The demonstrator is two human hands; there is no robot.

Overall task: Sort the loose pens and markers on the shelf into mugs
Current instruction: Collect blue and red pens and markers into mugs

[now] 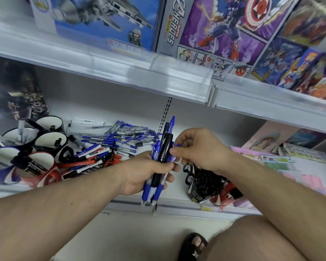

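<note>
At far left of the frame, the mugs (45, 142) stand clustered on the shelf (177, 208), some already holding pens. Just right of them sprawls the loose pile of pens and markers (109, 146). Centre frame, the left hand (145, 172) wraps a bundle of pens (161, 161), grip tight. The right hand (198, 147) pinches what looks like one blue pen in that bundle.

Blue and black pens (163, 159) are seen in the bunch. The loose pile (109, 146) is mostly blue, with red and black markers mixed in lower down. Mugs (51, 142) are black, blue or red outside, white inside. The shelf (109, 113) is plain white, the toy box (220, 29) mostly purple.
</note>
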